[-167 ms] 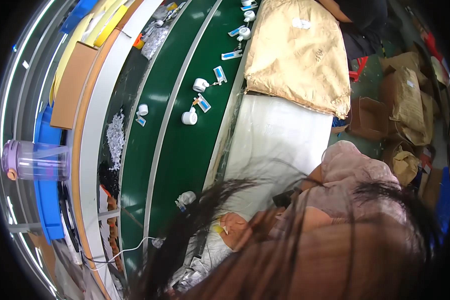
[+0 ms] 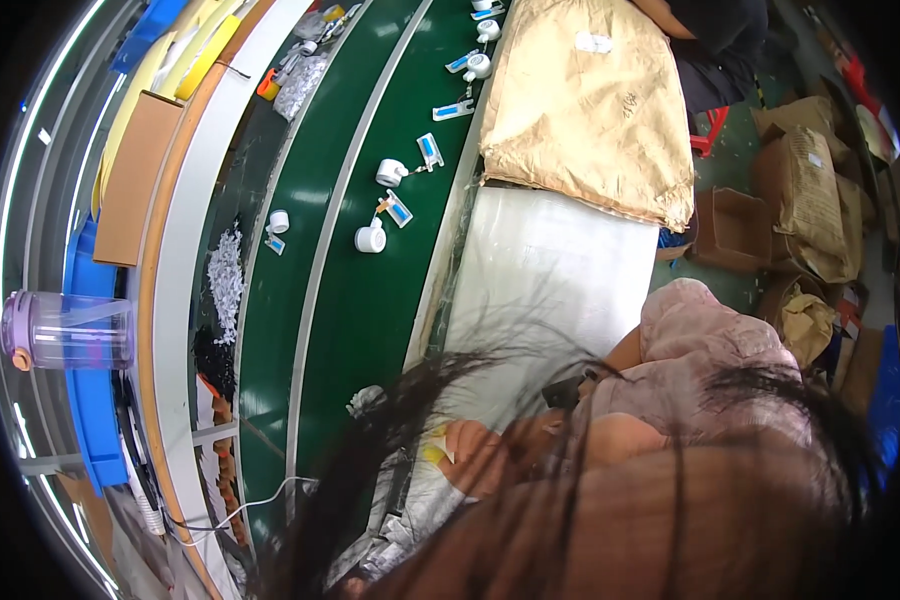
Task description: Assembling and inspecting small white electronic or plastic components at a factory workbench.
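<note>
My right hand is at the lower middle, beside the green conveyor belt, with bent fingers pressed together. Something small and yellow shows at its fingertips; whether it is held or worn is unclear. Strands of hair cover much of both arms. Of my left hand, only a blurred bit of skin seems to show at the bottom edge. Silvery crumpled plastic lies between them. On the belt, a clear-and-white piece lies nearest. Farther along are several white round pieces linked to clear tags with blue strips.
A large tan paper sack lies on the white surface right of the belt. Beyond it sits another person. Cardboard boxes stand on the floor at right. A lilac bottle and blue bin are at left.
The whole view has shifted slightly, with the belt and sack now a little farther left. My right hand's fingers have turned slightly, and more of the yellow shows.
</note>
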Motion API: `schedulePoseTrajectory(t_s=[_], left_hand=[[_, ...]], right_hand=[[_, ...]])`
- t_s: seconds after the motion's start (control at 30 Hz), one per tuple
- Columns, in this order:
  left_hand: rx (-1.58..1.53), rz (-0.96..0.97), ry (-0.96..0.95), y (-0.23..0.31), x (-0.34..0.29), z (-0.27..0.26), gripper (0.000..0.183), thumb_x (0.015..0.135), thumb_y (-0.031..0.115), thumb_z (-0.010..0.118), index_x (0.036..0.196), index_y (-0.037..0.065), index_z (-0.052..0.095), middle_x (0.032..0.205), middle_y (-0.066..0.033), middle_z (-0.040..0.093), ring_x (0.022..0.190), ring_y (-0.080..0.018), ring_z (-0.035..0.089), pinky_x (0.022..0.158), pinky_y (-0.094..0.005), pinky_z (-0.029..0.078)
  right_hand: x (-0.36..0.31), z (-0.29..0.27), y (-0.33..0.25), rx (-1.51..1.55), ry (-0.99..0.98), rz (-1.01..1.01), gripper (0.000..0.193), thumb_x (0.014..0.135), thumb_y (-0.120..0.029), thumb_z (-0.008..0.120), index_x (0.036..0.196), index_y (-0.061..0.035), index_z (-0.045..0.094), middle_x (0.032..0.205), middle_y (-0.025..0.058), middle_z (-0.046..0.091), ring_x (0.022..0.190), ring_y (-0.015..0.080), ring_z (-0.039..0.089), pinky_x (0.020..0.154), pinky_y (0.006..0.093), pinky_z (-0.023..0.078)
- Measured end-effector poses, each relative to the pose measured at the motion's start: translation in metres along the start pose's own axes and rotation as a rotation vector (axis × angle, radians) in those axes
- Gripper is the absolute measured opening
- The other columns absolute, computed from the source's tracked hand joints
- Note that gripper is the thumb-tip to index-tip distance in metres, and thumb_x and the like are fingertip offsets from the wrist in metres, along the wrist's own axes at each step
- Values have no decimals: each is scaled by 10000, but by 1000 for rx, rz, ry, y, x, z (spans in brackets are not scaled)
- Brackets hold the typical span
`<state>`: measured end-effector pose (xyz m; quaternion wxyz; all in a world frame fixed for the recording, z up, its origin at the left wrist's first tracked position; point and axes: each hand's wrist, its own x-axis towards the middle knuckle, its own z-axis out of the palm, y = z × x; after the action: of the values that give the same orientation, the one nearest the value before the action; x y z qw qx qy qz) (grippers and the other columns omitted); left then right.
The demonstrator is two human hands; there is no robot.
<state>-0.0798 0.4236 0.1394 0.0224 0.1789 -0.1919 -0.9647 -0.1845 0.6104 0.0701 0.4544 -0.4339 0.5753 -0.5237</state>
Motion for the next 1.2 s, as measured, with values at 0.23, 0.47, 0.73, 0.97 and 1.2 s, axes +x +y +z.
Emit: schedulePoseTrajectory(t_s=[0.23, 0.47, 0.73, 0.97, 1.2], left_hand=[[813, 198, 292, -26, 28, 21, 183, 953, 189, 508, 1078, 66, 562, 963, -65, 617, 792, -188, 600, 686, -365, 529], [-225, -9, 146, 26, 13, -98, 148, 909, 155, 522, 991, 52, 591, 913, -74, 635, 787, -169, 560, 763, -301, 471], [-452, 70, 315, 17, 2, -114, 116, 891, 140, 537, 927, 56, 608, 804, -36, 570, 734, -150, 515, 723, -298, 436], [-64, 5, 552, -28, -1, -110, 145, 933, 185, 516, 967, 76, 606, 817, -31, 585, 697, -137, 529, 657, -293, 447], [258, 60, 461, -19, 29, -103, 258, 940, 250, 533, 1111, 72, 607, 912, -26, 635, 789, -156, 609, 715, -316, 514]], right_hand=[[7, 1, -3, -197, -165, -42, 227, 881, -221, 551, 952, -13, 608, 873, 128, 678, 784, 271, 632, 750, 409, 497], [13, -75, 46, -235, 135, -66, 135, 864, -182, 600, 832, -52, 623, 778, 95, 642, 690, 237, 592, 639, 351, 473], [106, -230, 35, -821, 672, -169, 154, 795, -94, 611, 947, -70, 602, 950, 136, 626, 907, 334, 608, 771, 426, 504], [211, -320, 39, -1218, 1061, -171, 401, 771, -60, 606, 1170, -82, 569, 1154, 133, 579, 1060, 324, 564, 814, 450, 504], [214, -339, 64, -1245, 615, 65, 422, 813, -111, 618, 1214, -103, 487, 1013, 176, 629, 917, 368, 622, 756, 458, 518]])
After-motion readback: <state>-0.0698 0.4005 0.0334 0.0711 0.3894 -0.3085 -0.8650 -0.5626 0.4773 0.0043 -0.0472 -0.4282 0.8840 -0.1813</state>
